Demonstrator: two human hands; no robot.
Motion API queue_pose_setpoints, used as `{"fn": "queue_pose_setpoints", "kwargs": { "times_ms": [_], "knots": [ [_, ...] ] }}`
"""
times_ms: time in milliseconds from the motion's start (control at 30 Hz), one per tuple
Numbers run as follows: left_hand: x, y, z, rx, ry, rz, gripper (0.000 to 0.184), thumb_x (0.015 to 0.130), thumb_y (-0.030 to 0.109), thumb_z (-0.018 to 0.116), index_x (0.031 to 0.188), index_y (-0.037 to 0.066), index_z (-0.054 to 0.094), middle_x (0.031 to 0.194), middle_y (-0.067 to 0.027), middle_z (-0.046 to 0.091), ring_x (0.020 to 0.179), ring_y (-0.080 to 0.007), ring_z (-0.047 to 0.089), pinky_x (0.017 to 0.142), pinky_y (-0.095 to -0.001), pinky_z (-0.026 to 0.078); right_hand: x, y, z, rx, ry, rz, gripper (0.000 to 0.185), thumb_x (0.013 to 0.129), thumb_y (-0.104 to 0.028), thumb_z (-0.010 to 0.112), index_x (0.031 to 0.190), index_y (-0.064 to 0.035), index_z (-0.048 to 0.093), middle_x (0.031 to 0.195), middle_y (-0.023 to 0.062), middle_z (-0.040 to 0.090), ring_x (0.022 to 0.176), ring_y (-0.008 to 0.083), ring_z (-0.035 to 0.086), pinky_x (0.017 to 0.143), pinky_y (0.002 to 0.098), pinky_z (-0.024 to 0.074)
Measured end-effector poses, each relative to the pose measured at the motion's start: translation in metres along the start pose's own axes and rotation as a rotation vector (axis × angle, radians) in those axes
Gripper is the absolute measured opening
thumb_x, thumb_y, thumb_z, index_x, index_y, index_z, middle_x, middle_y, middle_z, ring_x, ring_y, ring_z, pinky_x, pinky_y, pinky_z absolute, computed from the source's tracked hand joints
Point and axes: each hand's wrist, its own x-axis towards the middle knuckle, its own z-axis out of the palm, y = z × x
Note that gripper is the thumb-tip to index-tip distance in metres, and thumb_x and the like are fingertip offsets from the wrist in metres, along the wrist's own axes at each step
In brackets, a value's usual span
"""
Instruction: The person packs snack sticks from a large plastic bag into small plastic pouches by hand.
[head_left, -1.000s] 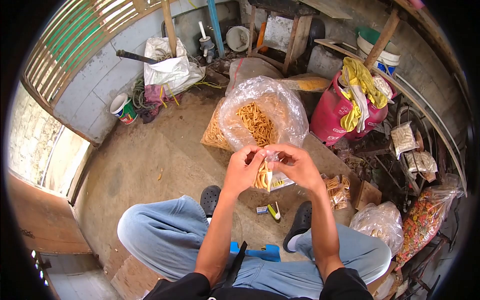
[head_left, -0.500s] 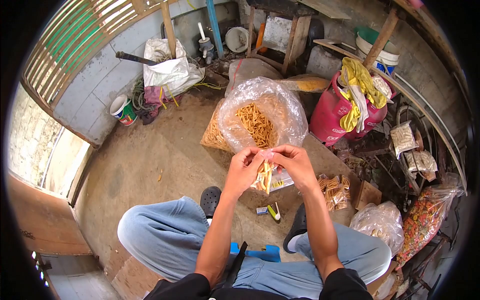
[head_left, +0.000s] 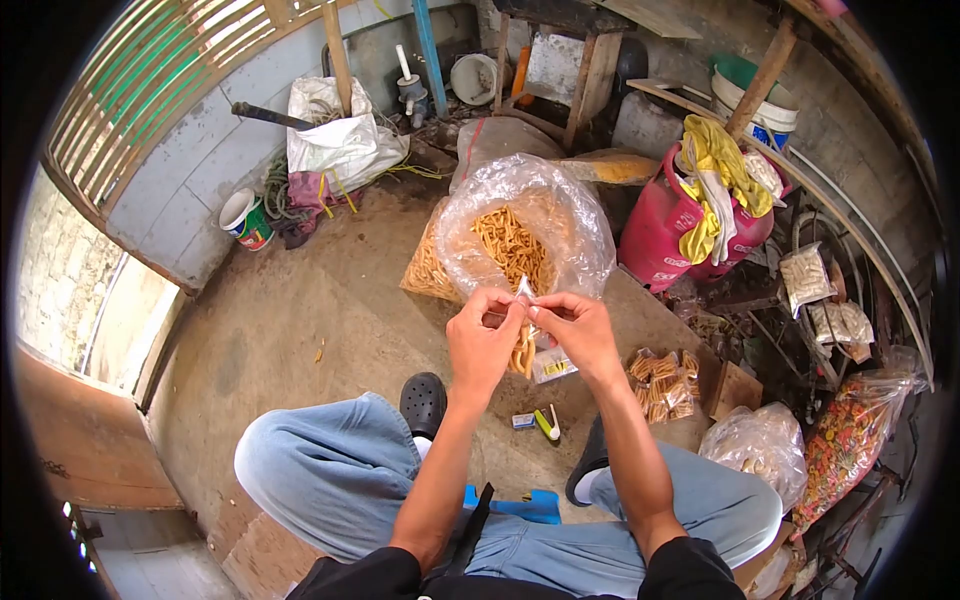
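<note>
Left hand (head_left: pixel 482 335): bare; thumb and fingers pinched together on the gathered upper end of a small clear plastic packet of tan stick-shaped snacks (head_left: pixel 523 352).

Right hand (head_left: pixel 578 335): bare; thumb and forefinger pinched on the same gathered end, the fingertips of both hands close together.

The small packet: hanging upright below the fingertips, between the hands, its plastic end projecting above them; placed over the near edge of the large open clear plastic bag.

Large open clear plastic bag (head_left: pixel 582 225): on the floor beyond the hands, its mouth spread wide, a mass of brown stick-shaped snacks (head_left: pixel 512 245) inside.

White flat packet with yellow marking (head_left: pixel 554 366): just beside the small packet, below the right hand.

Small white-and-blue box (head_left: pixel 523 421): on the concrete floor (head_left: pixel 330 300), between the feet.

Green-and-white slender tool (head_left: pixel 548 424): just right of the box; exact kind cannot be told.

Filled clear snack packets (head_left: pixel 665 385): a group on the floor, to the right of the right forearm.

Small brown wooden block (head_left: pixel 736 390): just right of that group.

Black perforated clogs (head_left: pixel 423 401): one on each foot, the right-hand one partly hidden by the forearm.
</note>
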Motion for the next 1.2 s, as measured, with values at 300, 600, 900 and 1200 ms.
{"fn": "queue_pose_setpoints", "kwargs": {
  "times_ms": [300, 600, 900, 1200],
  "knots": [
    [-0.001, 0.005, -0.003, 0.076, -0.084, -0.006, 0.016, 0.082, 0.011, 0.067, 0.093, -0.001, 0.069, 0.071, -0.0061, 0.067, 0.057, -0.0032, 0.055, 0.052, -0.0212, 0.043, 0.002, 0.005, 0.004, 0.021, 0.078, 0.046, 0.016, 0.084, -0.016, 0.067, 0.09, -0.0015, 0.069, 0.07, -0.0003, 0.063, 0.058, 0.003, 0.052, 0.047, 0.0183, 0.0384],
    [0.005, -0.008, -0.007, -0.361, -0.195, -0.189, 0.019, 0.082, 0.005, 0.066, 0.1, -0.001, 0.069, 0.088, -0.0065, 0.069, 0.075, -0.0078, 0.062, 0.064, -0.0194, 0.049, 0.003, 0.005, -0.001, 0.112, -0.021, 0.051, 0.013, 0.084, -0.009, 0.067, 0.092, 0.0014, 0.069, 0.071, 0.0011, 0.063, 0.058, 0.0044, 0.051, 0.05, 0.0184, 0.038],
    [0.005, -0.004, -0.008, -0.014, -0.206, 0.003, 0.018, 0.081, 0.002, 0.066, 0.099, -0.001, 0.07, 0.103, -0.0083, 0.062, 0.086, -0.0118, 0.062, 0.074, -0.0219, 0.049, 0.007, 0.009, -0.008, 0.325, -0.143, 0.139, 0.018, 0.087, -0.013, 0.064, 0.098, 0.0012, 0.067, 0.078, 0.0021, 0.064, 0.063, 0.0058, 0.052, 0.055, 0.021, 0.0402],
    [0.007, -0.005, -0.009, -0.305, -0.272, -0.19, 0.016, 0.084, 0.005, 0.063, 0.099, -0.001, 0.067, 0.095, -0.0088, 0.066, 0.084, -0.0122, 0.062, 0.073, -0.0242, 0.05, 0.008, 0.015, -0.007, 0.212, -0.092, 0.038, 0.015, 0.085, -0.018, 0.068, 0.09, -0.0034, 0.069, 0.072, -0.0018, 0.062, 0.058, 0.0023, 0.048, 0.051, 0.0177, 0.0362]
  ]
}}
